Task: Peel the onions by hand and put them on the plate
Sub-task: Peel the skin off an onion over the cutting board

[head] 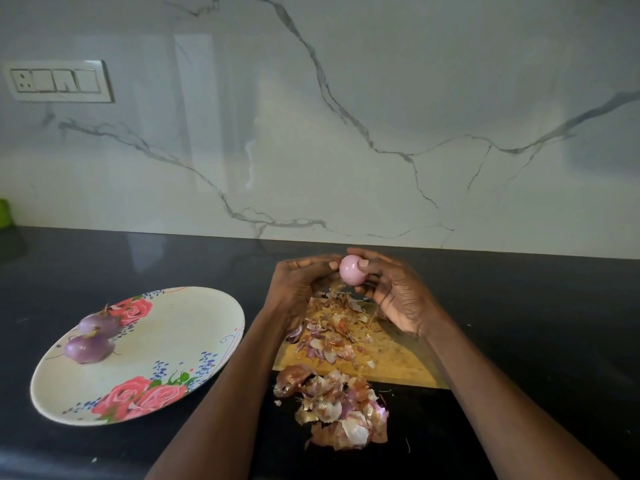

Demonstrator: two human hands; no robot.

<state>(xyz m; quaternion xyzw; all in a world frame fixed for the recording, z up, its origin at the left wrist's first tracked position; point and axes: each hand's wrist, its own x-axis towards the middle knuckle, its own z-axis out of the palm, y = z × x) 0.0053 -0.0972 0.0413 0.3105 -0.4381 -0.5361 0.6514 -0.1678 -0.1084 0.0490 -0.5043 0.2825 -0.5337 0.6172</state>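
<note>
A small pale pink peeled onion (352, 269) is held above the far end of a wooden cutting board (394, 362). My right hand (398, 292) grips it from the right with thumb and fingers. My left hand (301, 285) touches its left side with the fingertips. Two purple onions (93, 337) lie on the left part of a cream plate (162, 344) with pink roses, which stands to the left of my arms.
Onion skins (334, 336) litter the board, and a bigger heap of skins (337, 410) lies on the black counter in front of it. A marble wall stands behind, with a switch panel (57, 81) at upper left. A green object (5, 213) shows at the left edge.
</note>
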